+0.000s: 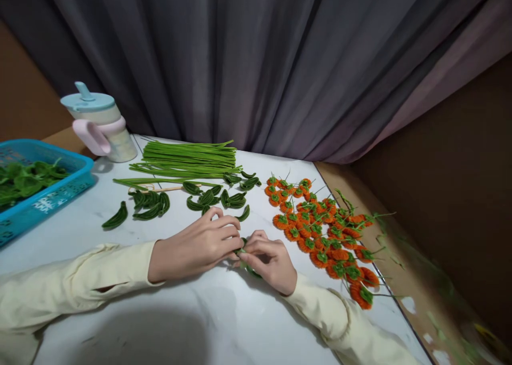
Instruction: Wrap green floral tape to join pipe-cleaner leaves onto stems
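My left hand (202, 246) and my right hand (271, 259) meet over the middle of the white table, fingertips pinched together. Between them is a small dark green fuzzy leaf (242, 251), mostly covered by the fingers, with part of it showing below. Just beyond my left hand lie several dark green leaves (208, 197) that look made of pipe cleaner. More such leaves (150, 202) form a pile farther left, and a single leaf (115, 217) rests apart from it. Behind them is a bundle of bright green fuzzy stems (188, 160).
Many fuzzy orange rounds (304, 229) with green tops and thin stems cover the table's right side. At left stands a blue basket (76, 179) holding green leaf shapes (30, 178). A cup (122, 147) with a blue lid and pink handle is behind it. A grey curtain (240, 61) hangs at the back.
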A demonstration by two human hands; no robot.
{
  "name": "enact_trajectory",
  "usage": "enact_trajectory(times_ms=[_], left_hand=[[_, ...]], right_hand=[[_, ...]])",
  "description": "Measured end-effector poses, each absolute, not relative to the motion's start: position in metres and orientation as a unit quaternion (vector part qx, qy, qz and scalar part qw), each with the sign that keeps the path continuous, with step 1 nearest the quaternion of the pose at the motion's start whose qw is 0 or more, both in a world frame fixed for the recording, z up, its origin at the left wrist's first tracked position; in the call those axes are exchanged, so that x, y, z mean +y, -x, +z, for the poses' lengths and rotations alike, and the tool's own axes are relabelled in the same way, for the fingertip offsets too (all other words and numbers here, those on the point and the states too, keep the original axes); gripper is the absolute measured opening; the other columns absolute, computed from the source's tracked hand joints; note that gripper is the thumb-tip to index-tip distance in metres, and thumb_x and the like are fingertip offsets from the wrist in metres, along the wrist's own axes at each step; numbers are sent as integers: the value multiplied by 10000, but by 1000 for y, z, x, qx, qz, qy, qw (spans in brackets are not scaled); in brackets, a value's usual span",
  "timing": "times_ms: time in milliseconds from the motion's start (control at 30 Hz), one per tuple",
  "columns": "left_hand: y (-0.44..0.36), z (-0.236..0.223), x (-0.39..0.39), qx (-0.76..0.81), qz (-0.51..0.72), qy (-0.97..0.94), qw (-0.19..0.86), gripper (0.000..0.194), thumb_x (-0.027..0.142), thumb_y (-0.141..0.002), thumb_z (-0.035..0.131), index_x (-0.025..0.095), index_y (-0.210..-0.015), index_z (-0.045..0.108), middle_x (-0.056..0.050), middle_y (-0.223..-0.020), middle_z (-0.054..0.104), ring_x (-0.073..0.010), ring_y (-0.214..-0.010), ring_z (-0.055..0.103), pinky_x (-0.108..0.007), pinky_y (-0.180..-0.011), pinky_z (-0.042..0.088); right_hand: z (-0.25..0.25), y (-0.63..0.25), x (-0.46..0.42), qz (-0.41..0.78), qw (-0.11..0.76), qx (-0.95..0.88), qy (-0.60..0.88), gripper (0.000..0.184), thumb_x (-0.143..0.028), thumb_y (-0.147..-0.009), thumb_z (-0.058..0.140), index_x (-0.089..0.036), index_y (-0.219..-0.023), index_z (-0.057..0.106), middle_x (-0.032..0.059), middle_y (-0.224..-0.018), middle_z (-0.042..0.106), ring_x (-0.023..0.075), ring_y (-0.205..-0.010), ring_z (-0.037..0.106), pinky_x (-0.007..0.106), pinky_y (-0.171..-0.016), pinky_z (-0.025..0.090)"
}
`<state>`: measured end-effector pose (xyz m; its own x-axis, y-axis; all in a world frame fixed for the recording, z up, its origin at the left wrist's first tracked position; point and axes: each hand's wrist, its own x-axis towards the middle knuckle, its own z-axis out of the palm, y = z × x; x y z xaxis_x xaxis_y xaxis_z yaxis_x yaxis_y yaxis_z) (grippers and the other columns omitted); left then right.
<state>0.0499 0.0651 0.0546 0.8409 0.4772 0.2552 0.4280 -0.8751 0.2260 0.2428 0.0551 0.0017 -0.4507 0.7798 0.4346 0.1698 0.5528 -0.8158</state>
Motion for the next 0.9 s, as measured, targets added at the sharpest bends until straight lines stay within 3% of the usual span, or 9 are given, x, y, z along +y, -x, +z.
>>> enact_trajectory(times_ms=[133, 400, 700, 900], left_hand=[[-49, 54, 65, 224, 157, -958, 84, 208, 104, -910, 357, 138, -836, 549, -59, -810, 605, -188, -886, 503, -346, -813, 281], [-51, 61, 69, 276, 130, -914, 267, 187, 170, -902, 407, 149, -814, 571, -21, -789, 593, -141, -800, 509, -277, -798, 303], [-49, 63, 80, 348, 52, -800, 486, 188, 286, -825, 519, 142, -836, 639, -3, -735, 615, -98, -621, 491, -177, -575, 353], [-49, 54, 84, 352, 39, -656, 666, 193, 311, -714, 627, 124, -745, 663, -2, -647, 606, -91, -575, 475, -176, -540, 345]], right_hand=[[3, -243, 55, 414, 414, -748, 311, 126, -237, -802, 581, -174, -700, 620, 48, -597, 689, 151, -591, 526, 333, -699, 422], [5, -245, 54, 410, 415, -761, 284, 160, -272, -827, 555, -165, -726, 616, 59, -621, 681, 158, -630, 551, 340, -721, 425], [4, -244, 55, 310, 442, -805, 245, 112, -192, -815, 557, -146, -751, 636, 53, -626, 639, 139, -595, 549, 345, -681, 413], [-2, -245, 53, 182, 458, -852, 175, 123, -69, -782, 512, -124, -823, 614, 50, -605, 633, 151, -632, 541, 348, -651, 390]])
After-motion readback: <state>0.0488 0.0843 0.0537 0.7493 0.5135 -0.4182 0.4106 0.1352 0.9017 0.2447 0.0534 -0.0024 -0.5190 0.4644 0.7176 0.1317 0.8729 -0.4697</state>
